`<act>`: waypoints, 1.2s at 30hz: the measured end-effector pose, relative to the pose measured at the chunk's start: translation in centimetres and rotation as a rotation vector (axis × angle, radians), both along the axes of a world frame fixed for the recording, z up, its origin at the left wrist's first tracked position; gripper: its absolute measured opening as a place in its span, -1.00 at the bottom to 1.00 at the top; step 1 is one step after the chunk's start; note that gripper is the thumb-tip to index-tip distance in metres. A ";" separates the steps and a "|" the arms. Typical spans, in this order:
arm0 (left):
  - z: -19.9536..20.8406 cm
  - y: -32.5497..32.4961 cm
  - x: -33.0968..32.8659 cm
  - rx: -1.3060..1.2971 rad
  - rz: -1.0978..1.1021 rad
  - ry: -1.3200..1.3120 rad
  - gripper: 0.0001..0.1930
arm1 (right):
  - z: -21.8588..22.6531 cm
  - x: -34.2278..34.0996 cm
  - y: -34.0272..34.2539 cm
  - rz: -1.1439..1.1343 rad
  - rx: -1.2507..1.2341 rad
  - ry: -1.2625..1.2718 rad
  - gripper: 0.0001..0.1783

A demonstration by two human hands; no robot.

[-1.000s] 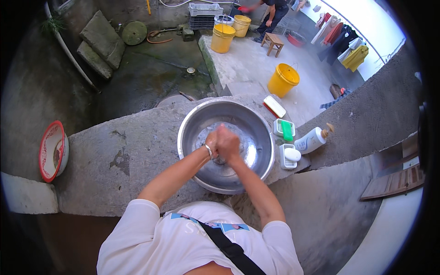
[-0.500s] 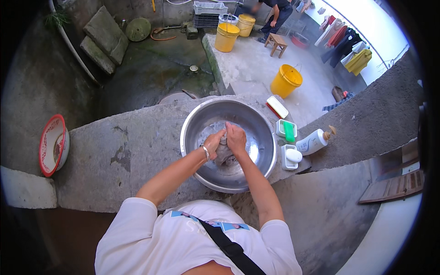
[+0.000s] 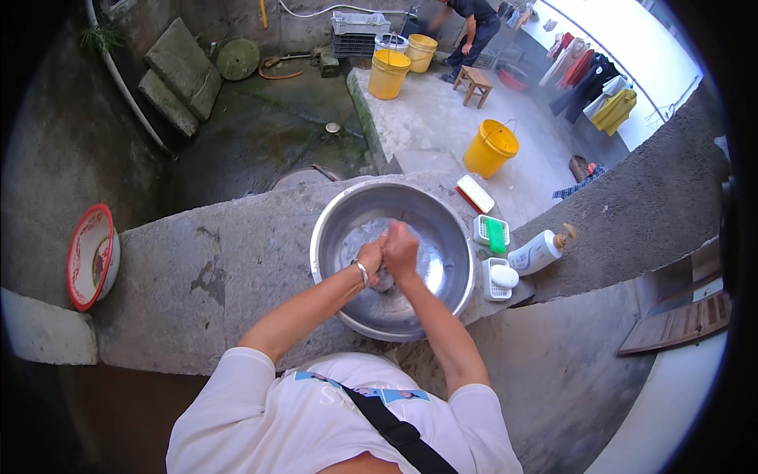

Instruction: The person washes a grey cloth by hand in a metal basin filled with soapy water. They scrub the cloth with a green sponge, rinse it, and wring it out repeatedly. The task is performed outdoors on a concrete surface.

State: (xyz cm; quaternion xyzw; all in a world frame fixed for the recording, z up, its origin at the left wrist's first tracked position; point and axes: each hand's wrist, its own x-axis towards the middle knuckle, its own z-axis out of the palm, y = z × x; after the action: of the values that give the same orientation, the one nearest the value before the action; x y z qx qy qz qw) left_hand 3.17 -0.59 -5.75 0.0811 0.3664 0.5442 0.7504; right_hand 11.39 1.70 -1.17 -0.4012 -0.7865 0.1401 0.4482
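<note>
A wide metal basin point(image 3: 332, 229) stands on the concrete ledge point(image 3: 260, 261) before me, with a little water in its bottom. Over its middle my left hand point(image 3: 369, 257) and my right hand point(image 3: 401, 251) are pressed close together, fingers closed on a wet grey cloth point(image 3: 384, 280). Most of the cloth is hidden behind the hands and wrists; only a bunched part shows beneath them. My right hand is somewhat blurred. A bracelet circles my left wrist.
Right of the basin are a scrub brush point(image 3: 475, 194), a green soap bar point(image 3: 495, 235) and a white one point(image 3: 504, 276) in dishes, and a pump bottle point(image 3: 537, 251). A red-rimmed enamel basin point(image 3: 93, 257) leans at left. Yellow buckets point(image 3: 491, 148) and a person point(image 3: 471, 35) are beyond.
Both hands have drawn closer together, the right one rising and turning over the left. Less of the grey cloth shows below them now.
</note>
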 end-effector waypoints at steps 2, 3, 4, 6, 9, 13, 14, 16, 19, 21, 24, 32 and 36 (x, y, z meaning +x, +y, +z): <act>-5.5 1.4 -1.5 0.297 -0.018 -0.086 -0.66 | 0.9 -1.3 -1.8 0.136 0.070 0.074 -0.89; -5.6 1.5 -1.7 0.325 -0.014 0.171 -0.66 | 1.2 -1.4 -2.1 0.106 0.010 0.044 -0.87; -5.7 1.6 -1.9 0.330 -0.017 0.416 -0.65 | 1.3 -1.4 -2.2 0.071 -0.047 0.018 -0.85; 2.7 -0.7 -0.1 -0.187 0.034 0.157 -0.67 | -1.8 0.3 0.9 -0.004 -0.246 0.047 -0.65; 6.2 -1.1 -0.7 0.041 0.150 0.450 -0.64 | -6.4 3.5 4.3 0.192 -0.869 0.092 -0.44; 3.9 0.4 -4.0 0.218 0.287 0.748 -0.62 | 2.5 3.1 0.3 0.503 -1.165 0.175 -0.62; 4.2 0.3 -4.1 0.251 0.300 0.809 -0.62 | 2.4 3.3 0.4 0.470 -1.058 0.244 -0.64; 3.0 0.2 -3.8 0.205 0.206 0.736 -0.64 | 1.3 3.3 1.1 0.401 -0.842 0.371 -0.68; 1.9 -0.4 -3.2 0.138 0.018 0.695 -0.61 | 1.4 3.0 1.5 0.205 -0.699 0.461 -0.72; 2.5 -0.4 -2.6 0.056 0.050 0.555 -0.58 | 1.6 1.7 0.2 0.104 -0.570 0.403 -0.72; 3.3 -0.5 -2.1 -0.063 0.074 0.314 -0.57 | 1.4 -1.0 -3.5 0.184 -0.248 0.211 -0.74; -2.9 1.2 -1.5 0.184 -0.094 -0.083 -0.57 | 2.6 -1.1 -2.9 0.089 -0.123 0.112 -0.69; 0.1 -0.2 -1.3 0.135 -0.053 -0.135 -0.63 | 0.1 -0.8 -1.6 0.016 -0.109 0.043 -0.66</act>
State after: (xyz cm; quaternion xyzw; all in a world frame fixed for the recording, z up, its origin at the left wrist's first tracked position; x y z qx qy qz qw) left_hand 1.87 -0.83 -5.69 0.1043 0.2753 0.5515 0.7805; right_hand 10.64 0.11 -1.12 -0.4156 -0.7710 0.1948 0.4415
